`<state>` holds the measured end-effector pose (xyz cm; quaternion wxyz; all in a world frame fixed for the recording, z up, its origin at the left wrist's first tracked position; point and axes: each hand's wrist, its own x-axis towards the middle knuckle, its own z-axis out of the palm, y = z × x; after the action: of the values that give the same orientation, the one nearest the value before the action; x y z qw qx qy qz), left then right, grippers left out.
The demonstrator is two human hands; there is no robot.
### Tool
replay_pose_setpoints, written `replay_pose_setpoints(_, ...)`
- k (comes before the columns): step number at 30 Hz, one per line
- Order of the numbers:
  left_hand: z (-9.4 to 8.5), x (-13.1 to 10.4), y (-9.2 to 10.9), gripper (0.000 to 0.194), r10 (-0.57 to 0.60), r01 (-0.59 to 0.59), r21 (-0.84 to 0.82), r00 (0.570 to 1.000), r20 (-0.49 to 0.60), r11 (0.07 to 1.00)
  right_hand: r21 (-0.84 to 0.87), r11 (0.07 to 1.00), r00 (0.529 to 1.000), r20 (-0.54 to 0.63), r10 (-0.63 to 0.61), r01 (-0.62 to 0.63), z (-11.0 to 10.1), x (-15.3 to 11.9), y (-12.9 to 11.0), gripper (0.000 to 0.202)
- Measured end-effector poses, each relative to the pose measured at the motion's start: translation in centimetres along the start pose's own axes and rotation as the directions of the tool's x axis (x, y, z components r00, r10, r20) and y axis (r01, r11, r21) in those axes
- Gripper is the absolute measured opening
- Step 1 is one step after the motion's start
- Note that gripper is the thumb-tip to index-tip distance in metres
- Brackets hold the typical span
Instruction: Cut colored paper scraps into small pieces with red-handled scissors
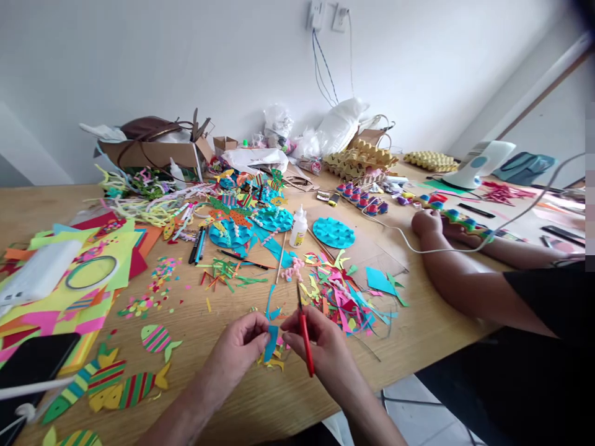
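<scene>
Near the front of the table, my left hand (238, 348) pinches a small strip of blue paper (270, 345) between thumb and fingers. Just to its right, my right hand (328, 347) is closed around red-handled scissors (306, 341), whose dark blades point away from me. The right fingertips are close to the paper strip; I cannot tell whether they touch it. Yellow and pink paper scraps (277, 363) lie beneath my hands. Striped paper fish (156, 338) rest on the table to the left, and a heap of coloured paper offcuts (341, 294) lies beyond my right hand.
A white glue bottle (299, 229) stands between bumpy blue discs (333, 232). Coloured paper sheets (116, 241), a black phone (41, 371) and a box (153, 152) are at left. A co-worker's arm (446, 260) reaches over painted egg-carton pieces (458, 218) at right, near a white cable (409, 244).
</scene>
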<state>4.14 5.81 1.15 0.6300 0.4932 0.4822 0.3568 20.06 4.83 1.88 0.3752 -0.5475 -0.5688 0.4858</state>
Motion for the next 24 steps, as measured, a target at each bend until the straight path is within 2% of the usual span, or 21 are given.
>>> replay_pose_setpoints(3,0.1,0.0,0.0,0.016,0.014,-0.014,0.008,1.0,0.017,1.0,-0.019,0.999,0.999,0.004,-0.044,0.044,0.8,0.5,0.1,0.009)
replay_pose_setpoints(8,0.0,-0.3,0.0,0.018,0.039,-0.039,0.01,0.999,0.029,0.999,0.001,0.997,0.996,-0.02,-0.083,0.083,1.8,1.1,0.2,0.012)
replay_pose_setpoints(12,-0.2,-0.5,0.2,0.019,0.074,-0.074,0.008,0.997,-0.027,0.997,0.032,0.995,0.994,-0.059,-0.097,0.099,2.3,0.8,-0.5,0.021)
replay_pose_setpoints(18,-1.4,-1.2,1.1,0.016,0.094,-0.093,0.012,0.982,-0.162,0.996,-0.166,0.973,0.984,0.113,-0.14,0.157,2.1,-0.8,-0.3,0.03)
replay_pose_setpoints(21,-1.7,-1.5,1.4,0.015,0.097,-0.097,0.006,0.976,-0.197,0.995,-0.241,0.959,0.985,0.124,-0.123,0.15,2.5,-1.2,0.2,0.03)
replay_pose_setpoints(24,-1.6,-1.6,1.4,0.014,0.124,-0.119,0.036,0.975,-0.186,0.992,-0.253,0.956,0.985,0.128,-0.117,0.147,2.9,-1.2,0.2,0.03)
